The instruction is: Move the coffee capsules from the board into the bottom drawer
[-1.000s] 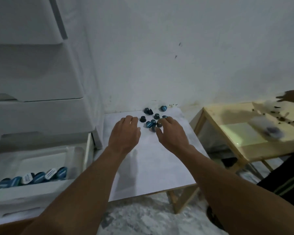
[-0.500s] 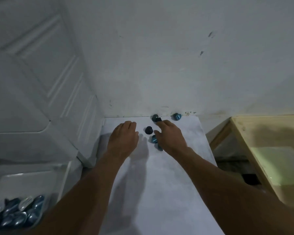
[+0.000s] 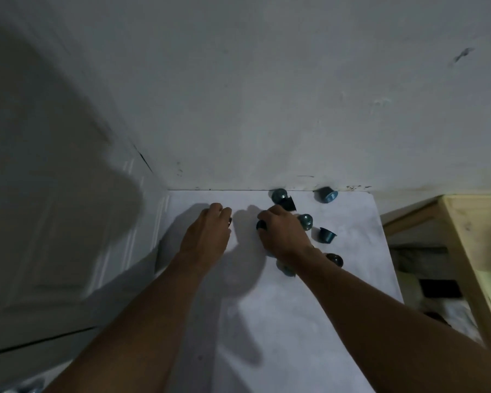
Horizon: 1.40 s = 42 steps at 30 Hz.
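Observation:
Several blue and dark coffee capsules (image 3: pixel 327 234) lie scattered at the far end of the white board (image 3: pixel 309 321), two of them against the wall. My right hand (image 3: pixel 285 234) is down among them, its fingers curled around a dark capsule (image 3: pixel 261 224). More capsules show beside and under that wrist. My left hand (image 3: pixel 207 236) rests on the board to the left, fingers curled down; a dark sliver shows at its fingertips, and what it holds is hidden. A blurred corner of the bottom drawer (image 3: pixel 23 388) with capsules shows at the lower left.
The white drawer unit (image 3: pixel 68 222) stands directly left of the board. A white wall (image 3: pixel 267 109) closes off the far edge. A light wooden table (image 3: pixel 465 236) stands to the right, with a gap between it and the board.
My head has moved closer and lower, so the drawer has slid almost out of view. Both hands have curled down onto the board, the right one closing on a dark capsule.

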Each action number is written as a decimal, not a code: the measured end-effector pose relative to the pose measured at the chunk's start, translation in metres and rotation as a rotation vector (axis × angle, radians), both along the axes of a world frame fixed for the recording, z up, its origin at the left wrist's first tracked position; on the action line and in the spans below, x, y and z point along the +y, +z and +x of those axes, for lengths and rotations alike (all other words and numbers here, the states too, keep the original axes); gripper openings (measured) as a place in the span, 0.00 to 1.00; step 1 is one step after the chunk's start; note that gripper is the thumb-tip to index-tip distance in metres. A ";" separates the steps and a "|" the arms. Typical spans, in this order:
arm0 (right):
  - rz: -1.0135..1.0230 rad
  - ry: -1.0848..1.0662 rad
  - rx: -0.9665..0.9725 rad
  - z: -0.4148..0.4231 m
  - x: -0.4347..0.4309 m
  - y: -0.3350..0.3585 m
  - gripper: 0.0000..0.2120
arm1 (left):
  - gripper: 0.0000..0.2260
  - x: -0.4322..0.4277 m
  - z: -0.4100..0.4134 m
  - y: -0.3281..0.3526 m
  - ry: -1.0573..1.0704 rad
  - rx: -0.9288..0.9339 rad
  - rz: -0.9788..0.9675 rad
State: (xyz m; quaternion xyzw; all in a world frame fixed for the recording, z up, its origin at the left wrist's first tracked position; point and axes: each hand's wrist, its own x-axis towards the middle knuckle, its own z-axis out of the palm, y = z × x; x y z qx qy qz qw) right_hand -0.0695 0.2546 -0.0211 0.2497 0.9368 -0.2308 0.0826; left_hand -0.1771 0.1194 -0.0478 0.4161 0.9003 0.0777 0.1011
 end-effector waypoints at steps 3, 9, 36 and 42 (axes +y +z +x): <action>0.000 0.031 -0.053 -0.009 0.003 -0.010 0.13 | 0.13 0.004 -0.008 -0.012 -0.032 -0.057 -0.014; 0.003 0.044 -0.031 -0.017 0.005 -0.021 0.11 | 0.12 0.005 -0.013 -0.016 -0.012 -0.137 0.046; 0.089 -0.037 0.319 0.176 -0.092 0.112 0.07 | 0.18 -0.098 0.183 0.131 0.048 0.082 0.372; 0.126 0.033 0.372 0.220 -0.152 0.125 0.10 | 0.15 -0.168 0.245 0.149 0.118 0.130 0.410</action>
